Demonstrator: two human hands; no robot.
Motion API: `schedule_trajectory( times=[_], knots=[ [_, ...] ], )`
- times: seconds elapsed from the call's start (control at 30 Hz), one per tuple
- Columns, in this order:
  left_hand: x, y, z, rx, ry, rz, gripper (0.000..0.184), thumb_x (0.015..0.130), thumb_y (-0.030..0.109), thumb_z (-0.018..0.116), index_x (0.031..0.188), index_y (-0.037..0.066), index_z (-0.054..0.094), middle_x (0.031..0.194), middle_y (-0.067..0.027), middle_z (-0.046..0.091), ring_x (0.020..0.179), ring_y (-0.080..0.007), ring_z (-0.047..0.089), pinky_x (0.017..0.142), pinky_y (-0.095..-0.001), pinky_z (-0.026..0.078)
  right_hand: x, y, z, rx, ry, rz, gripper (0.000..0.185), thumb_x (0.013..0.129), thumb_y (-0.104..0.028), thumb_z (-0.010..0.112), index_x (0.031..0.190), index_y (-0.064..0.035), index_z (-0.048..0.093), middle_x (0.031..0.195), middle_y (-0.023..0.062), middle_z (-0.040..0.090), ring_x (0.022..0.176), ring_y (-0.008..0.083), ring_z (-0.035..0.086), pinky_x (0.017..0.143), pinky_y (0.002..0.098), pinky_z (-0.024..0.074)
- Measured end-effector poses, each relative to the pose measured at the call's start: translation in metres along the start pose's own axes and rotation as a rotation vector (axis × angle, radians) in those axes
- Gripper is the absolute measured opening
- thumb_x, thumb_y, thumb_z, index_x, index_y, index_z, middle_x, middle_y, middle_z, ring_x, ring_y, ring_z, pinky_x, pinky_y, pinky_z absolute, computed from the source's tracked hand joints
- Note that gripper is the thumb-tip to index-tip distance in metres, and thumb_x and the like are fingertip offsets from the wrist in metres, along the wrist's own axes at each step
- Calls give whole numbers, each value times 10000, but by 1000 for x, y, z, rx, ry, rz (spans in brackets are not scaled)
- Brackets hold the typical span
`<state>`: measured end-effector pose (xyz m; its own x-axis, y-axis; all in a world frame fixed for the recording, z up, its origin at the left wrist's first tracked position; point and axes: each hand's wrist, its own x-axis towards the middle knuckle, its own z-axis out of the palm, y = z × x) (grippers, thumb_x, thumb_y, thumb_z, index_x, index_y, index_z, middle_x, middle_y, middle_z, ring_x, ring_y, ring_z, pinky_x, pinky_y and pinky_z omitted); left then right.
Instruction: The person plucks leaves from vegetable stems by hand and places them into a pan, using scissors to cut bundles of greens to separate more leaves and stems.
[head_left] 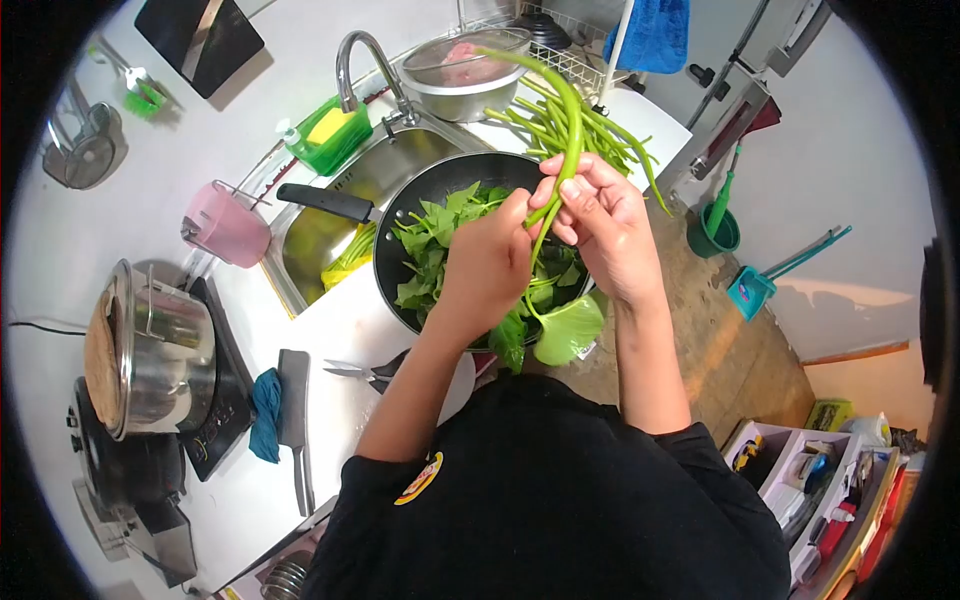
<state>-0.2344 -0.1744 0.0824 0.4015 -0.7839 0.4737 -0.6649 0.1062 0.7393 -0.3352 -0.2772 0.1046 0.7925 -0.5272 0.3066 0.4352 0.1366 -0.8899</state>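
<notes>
A long, thick green stalk (574,115) curves up from between my hands, its leaf (569,330) hanging down over the pan's near edge. My right hand (612,225) grips the stalk between thumb and fingers. Close beside it, my left hand (485,262) is closed with its fingertips pinching the lower part of the stalk. Beneath both hands is a black frying pan (428,183) filled with torn green leaves (440,228). Its handle (325,202) points left over the sink. Behind my right hand lies a pile of green stalks (540,118) on the counter.
Left of the pan is a steel sink (300,245) with a faucet (375,65). A covered metal pot (465,85) stands at the back. Scissors (350,371), a cleaver (292,400), a blue cloth (266,412) and a steel pot (170,350) on a cooktop are to the left.
</notes>
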Motion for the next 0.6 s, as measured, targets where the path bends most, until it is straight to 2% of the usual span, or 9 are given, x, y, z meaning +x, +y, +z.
schedule_trajectory(
  times=[0.03,0.1,0.2,0.23,0.33,0.43,0.6],
  knots=[
    [0,-1,0,9,21,14,93,850,50,437,925,53,491,651,-183,522,628,-377,546,549,-436,399,0,-1,0,14,-7,21,201,914,-106,481,1079,4,518,858,61,604,616,49,456,568,181,394],
    [-1,-2,-1,26,62,38,110,868,57,421,944,69,499,615,-166,504,593,-342,553,544,-419,401,-1,0,1,55,14,-4,224,907,-133,503,1078,11,514,868,80,596,633,62,474,571,188,407],
    [-2,-9,-12,-105,35,-208,131,911,100,399,973,78,512,577,-110,459,509,-214,511,505,-371,384,1,-3,-6,110,83,-74,212,919,-131,484,1077,8,507,901,113,604,667,78,508,632,208,460],
    [-2,-13,-14,-221,50,-238,156,941,143,392,1003,71,515,569,-26,420,471,-110,414,466,-315,345,1,-6,-10,127,99,-98,208,919,-125,481,1078,7,500,907,121,605,676,82,510,641,216,466],
    [-1,-21,-12,-521,5,-235,182,941,169,417,1033,42,508,659,-10,464,562,-78,445,492,-256,366,3,-6,-14,202,145,-167,193,918,-108,477,1077,2,485,918,135,605,697,91,515,664,238,478],
    [1,6,-21,-654,-276,-494,202,942,187,402,1057,61,510,686,57,363,593,-15,340,526,-177,295,5,-1,-12,258,182,-213,182,916,-96,482,1072,-2,477,926,141,605,707,98,519,678,252,483],
    [4,-12,0,-382,-196,56,239,946,203,378,1042,50,535,659,69,409,544,-15,320,486,-181,268,5,0,-19,240,227,-292,170,915,-93,488,1062,-8,479,928,140,605,706,101,520,679,253,484]
  ],
)
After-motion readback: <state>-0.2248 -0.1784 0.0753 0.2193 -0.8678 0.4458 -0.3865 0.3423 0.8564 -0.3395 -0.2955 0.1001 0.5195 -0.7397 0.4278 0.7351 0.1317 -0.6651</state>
